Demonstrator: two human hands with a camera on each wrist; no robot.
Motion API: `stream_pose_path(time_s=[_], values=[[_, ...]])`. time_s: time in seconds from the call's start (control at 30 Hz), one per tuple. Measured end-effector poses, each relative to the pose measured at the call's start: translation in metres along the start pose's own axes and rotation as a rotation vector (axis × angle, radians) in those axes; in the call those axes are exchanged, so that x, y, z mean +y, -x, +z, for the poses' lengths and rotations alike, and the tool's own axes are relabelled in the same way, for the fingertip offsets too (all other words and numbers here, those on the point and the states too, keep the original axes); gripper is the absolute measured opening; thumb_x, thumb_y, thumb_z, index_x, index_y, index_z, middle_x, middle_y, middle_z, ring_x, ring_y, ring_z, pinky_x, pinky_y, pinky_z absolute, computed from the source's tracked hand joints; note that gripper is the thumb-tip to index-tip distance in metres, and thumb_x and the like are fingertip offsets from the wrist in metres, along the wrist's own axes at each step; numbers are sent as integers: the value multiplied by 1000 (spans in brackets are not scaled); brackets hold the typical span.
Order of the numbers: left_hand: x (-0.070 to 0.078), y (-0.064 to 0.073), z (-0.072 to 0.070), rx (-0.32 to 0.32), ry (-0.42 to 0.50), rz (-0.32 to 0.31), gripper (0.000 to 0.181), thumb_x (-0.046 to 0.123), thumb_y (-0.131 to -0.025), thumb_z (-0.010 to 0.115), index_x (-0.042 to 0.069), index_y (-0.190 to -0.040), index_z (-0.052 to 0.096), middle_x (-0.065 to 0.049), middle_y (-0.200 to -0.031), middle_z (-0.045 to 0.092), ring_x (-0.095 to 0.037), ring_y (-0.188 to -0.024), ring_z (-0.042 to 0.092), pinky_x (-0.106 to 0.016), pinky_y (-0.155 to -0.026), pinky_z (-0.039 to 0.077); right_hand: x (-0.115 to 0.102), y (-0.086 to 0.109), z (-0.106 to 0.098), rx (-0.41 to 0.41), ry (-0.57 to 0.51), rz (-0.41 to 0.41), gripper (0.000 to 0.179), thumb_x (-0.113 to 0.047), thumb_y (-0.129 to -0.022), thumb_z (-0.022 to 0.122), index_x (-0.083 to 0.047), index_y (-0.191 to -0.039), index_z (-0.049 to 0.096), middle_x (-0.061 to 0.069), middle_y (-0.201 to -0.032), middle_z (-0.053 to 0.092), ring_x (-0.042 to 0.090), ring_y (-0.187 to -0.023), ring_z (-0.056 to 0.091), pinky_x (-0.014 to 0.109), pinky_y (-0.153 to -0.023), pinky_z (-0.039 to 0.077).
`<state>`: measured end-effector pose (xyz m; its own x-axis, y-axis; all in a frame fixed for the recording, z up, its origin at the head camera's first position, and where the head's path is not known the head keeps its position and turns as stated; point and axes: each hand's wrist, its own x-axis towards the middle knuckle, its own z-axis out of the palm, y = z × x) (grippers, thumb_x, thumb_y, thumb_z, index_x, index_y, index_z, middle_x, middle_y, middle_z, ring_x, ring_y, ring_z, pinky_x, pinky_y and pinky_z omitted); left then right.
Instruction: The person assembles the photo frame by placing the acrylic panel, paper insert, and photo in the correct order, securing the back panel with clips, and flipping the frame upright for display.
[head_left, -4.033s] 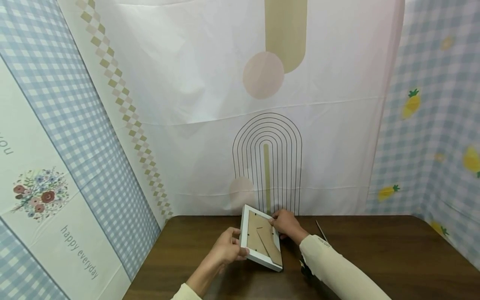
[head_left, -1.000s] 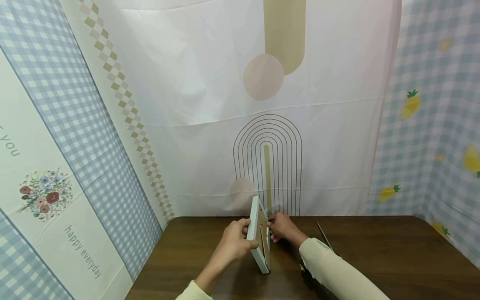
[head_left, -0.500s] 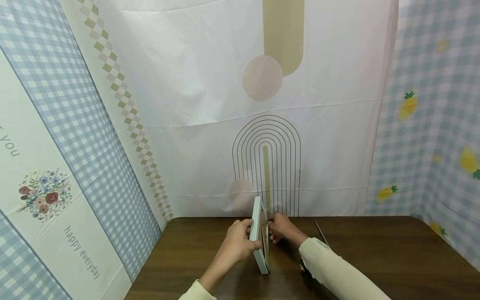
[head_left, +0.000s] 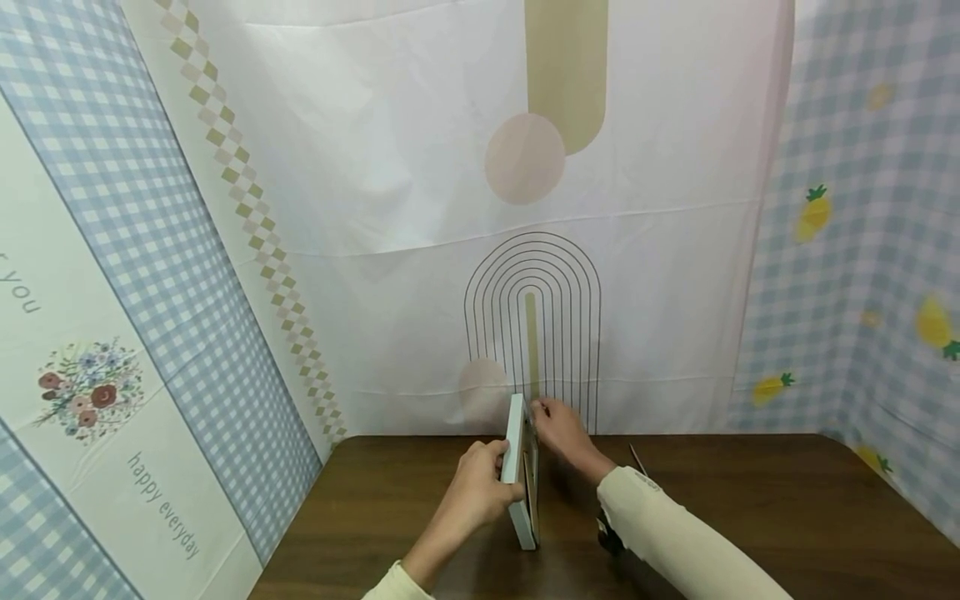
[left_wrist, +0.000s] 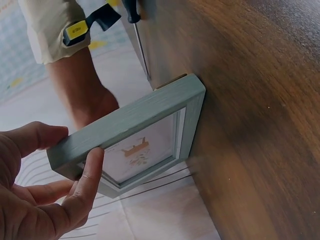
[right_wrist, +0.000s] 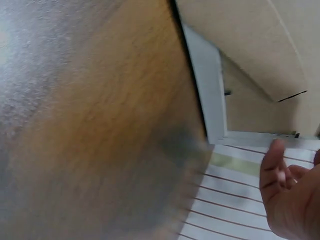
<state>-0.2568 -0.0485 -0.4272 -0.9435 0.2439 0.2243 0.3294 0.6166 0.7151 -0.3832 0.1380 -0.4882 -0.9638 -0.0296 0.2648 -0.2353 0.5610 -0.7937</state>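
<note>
A picture frame with a pale grey-green border stands on edge on the wooden table, nearly edge-on in the head view. My left hand grips its left side, thumb and fingers on opposite faces. In the left wrist view, the front of the frame shows a small print behind the pane. The right wrist view shows its brown backing board, with a stand leg and small dark tabs. My right hand is at the frame's far upper edge, fingers loosely bent, a fingertip overlapping the border in the right wrist view.
A screwdriver with a dark handle lies on the table, right of the frame; its shaft shows beyond the right sleeve. A white patterned cloth hangs behind the table's back edge. Checked cloths hang at both sides.
The frame has turned from showing its back to nearly edge-on, my left hand still gripping it. Over the last half second my right hand has moved up along the far edge.
</note>
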Motion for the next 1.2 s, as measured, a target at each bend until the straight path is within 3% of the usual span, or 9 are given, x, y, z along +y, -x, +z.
stream_pose_path(time_s=[0.1,0.2,0.3,0.47,0.6,0.73,0.83,0.97,1.2], values=[[2,0,1,-7,-5,-10,77,2,-77,87,-12,-149,64,-11,-104,63,-21,-97,55,-24,-73,52,-9,-1,-2,4,-7,3,48,-44,-121,48,-5,-127,76,11,-100,75,24,-81,67,39,-73,59],[3,-1,3,-18,-17,-29,77,4,-79,87,-12,-150,63,-10,-106,63,-21,-98,55,-26,-74,53,-15,0,-3,-11,2,11,62,-56,-117,54,-6,-152,68,16,-133,78,31,-111,76,52,-95,68],[4,-1,5,-22,-30,-40,77,5,-80,87,-11,-151,63,-10,-107,62,-22,-100,54,-29,-75,52,-21,0,-5,-35,22,10,73,-61,-112,61,-2,-154,65,20,-144,75,37,-123,75,58,-102,68],[5,0,7,-14,-23,-29,78,4,-80,86,-12,-152,62,-9,-106,62,-20,-99,54,-28,-75,52,-26,1,-10,-60,42,20,64,-54,-107,71,-2,-143,72,18,-133,79,33,-112,77,52,-92,70],[5,1,9,-7,-7,-25,79,3,-79,87,-12,-152,61,-8,-105,62,-19,-97,54,-26,-75,53,-27,2,-12,-64,35,22,61,-49,-106,72,0,-143,72,19,-134,79,35,-114,77,52,-94,71],[6,1,10,-14,4,-55,78,4,-82,89,-11,-153,60,-10,-110,65,-22,-105,58,-34,-82,59,-28,2,-14,-66,5,22,56,-46,-105,73,-1,-137,74,17,-125,81,31,-104,77,46,-85,70],[6,0,11,-22,9,-72,74,7,-84,91,-11,-150,62,-11,-113,68,-25,-109,62,-42,-88,64,-27,2,-14,-65,-23,37,42,-44,-104,74,-5,-119,79,10,-103,80,23,-84,72,35,-70,63],[4,2,13,-17,17,-50,60,7,-83,92,-8,-137,70,-9,-110,71,-24,-106,65,-39,-86,64,-25,0,-14,-47,-24,53,32,-41,-103,73,-12,-91,71,2,-79,68,17,-68,58,27,-61,48],[5,4,14,6,55,3,51,2,-81,92,-5,-128,75,-7,-105,72,-19,-101,65,-31,-80,62,-23,-4,-15,-21,-13,52,36,-37,-101,73,-16,-75,58,-2,-69,58,16,-63,51,26,-57,43]])
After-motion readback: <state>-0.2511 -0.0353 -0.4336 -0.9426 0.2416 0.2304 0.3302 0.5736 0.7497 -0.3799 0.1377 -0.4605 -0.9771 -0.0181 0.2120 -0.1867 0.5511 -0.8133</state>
